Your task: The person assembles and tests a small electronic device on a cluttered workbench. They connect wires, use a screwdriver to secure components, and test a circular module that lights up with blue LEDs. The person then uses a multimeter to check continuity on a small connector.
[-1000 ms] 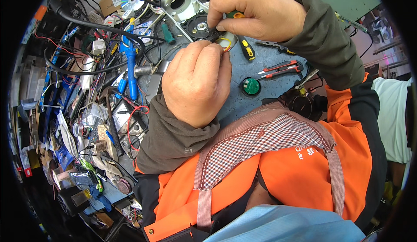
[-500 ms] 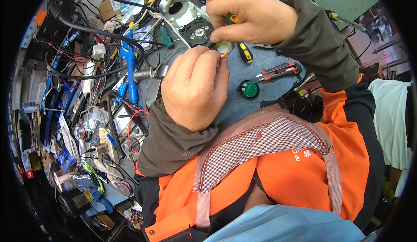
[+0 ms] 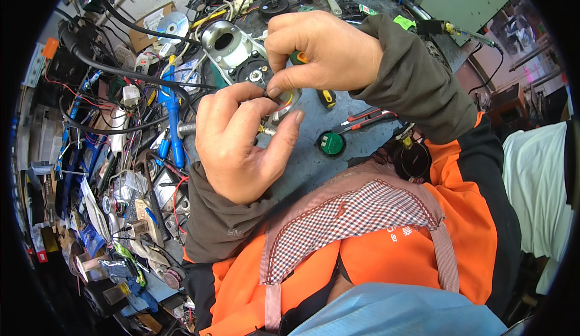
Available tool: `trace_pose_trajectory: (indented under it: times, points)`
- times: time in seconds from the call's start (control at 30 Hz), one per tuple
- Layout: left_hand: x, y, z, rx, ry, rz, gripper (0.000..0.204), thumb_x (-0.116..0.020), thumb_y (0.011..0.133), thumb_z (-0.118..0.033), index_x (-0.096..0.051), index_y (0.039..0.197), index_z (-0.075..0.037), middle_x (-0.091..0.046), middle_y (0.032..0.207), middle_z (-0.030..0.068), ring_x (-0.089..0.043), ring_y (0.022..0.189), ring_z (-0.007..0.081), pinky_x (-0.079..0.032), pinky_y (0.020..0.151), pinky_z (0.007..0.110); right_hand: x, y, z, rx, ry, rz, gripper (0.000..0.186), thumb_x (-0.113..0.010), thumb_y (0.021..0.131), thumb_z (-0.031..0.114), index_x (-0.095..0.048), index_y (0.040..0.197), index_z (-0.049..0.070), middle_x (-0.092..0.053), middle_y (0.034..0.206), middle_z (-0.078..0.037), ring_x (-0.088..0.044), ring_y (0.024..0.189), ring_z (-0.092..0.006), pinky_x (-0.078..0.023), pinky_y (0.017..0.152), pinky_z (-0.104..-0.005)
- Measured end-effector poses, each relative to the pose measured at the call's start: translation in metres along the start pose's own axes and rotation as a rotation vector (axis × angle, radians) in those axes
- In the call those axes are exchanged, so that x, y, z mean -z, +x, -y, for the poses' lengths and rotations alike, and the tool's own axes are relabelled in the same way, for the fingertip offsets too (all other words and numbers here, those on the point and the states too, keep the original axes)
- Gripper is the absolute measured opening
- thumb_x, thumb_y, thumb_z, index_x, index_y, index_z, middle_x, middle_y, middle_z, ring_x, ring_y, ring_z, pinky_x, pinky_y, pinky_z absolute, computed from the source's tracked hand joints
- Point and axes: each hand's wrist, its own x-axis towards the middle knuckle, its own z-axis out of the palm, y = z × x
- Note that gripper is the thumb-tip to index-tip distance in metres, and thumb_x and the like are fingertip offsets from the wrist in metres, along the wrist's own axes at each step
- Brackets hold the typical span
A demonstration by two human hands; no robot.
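Note:
A silvery metal housing [image 3: 232,47] with a large round opening and a dark round part [image 3: 254,75] sits at the far middle of the bench. My right hand [image 3: 329,52] reaches over its near end, thumb and forefinger pinched together; what they grip is hidden. A green-and-yellow handle [image 3: 300,57] shows behind these fingers. My left hand [image 3: 235,140] is at the near side, thumb spread away from bent fingers, fingertips close to the housing's end. Between the hands are thin yellow and red wires [image 3: 289,100] by a round rim. A black-and-yellow screwdriver handle [image 3: 327,99] lies just right.
A green round part [image 3: 331,144] lies on the grey bench beside red-and-black tweezers or pliers [image 3: 365,120]. Tangled cables, a blue tool [image 3: 173,109] and heaped parts fill the left side. A disc [image 3: 173,27] lies far left. A green panel [image 3: 465,4] stands far right.
My left thumb has opened away from the fingers, which were closed together before. My right hand keeps its pinch at the housing. The whole view has shifted, with bench things now lower and further left.

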Motion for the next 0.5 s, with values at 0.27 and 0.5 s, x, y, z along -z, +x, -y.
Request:
trace_pose_trajectory:
  times: [0.27, 0.5]
  points:
    - [0.001, 0.022, 0.017, 0.478, -0.573, -0.127, 0.016, -0.07, 0.101, -0.006, -0.068, 0.114, 0.004, -0.07, 0.094, 0.0033, -0.062, 0.084, 0.0071, -0.051, 0.076, 0.023, 0.042, 0.025, 0.043, -0.013, 0.37, -0.574, 0.014, -0.072, 0.101, 0.014, -0.072, 0.107, 0.002, -0.067, 0.079, 0.0, -0.057, 0.062, -0.0047, -0.045, 0.053, -0.0206]
    - [-0.006, 0.033, 0.045, 0.249, -0.677, 0.095, 0.021, -0.074, 0.099, -0.006, -0.073, 0.117, 0.004, -0.069, 0.097, 0.0045, -0.064, 0.086, 0.0109, -0.051, 0.077, 0.024, 0.022, 0.085, 0.048, 0.347, 0.627, -0.787, 0.013, -0.07, 0.102, 0.012, -0.072, 0.102, -0.001, -0.064, 0.071, 0.003, -0.053, 0.056, -0.0012, -0.041, 0.048, -0.0202]
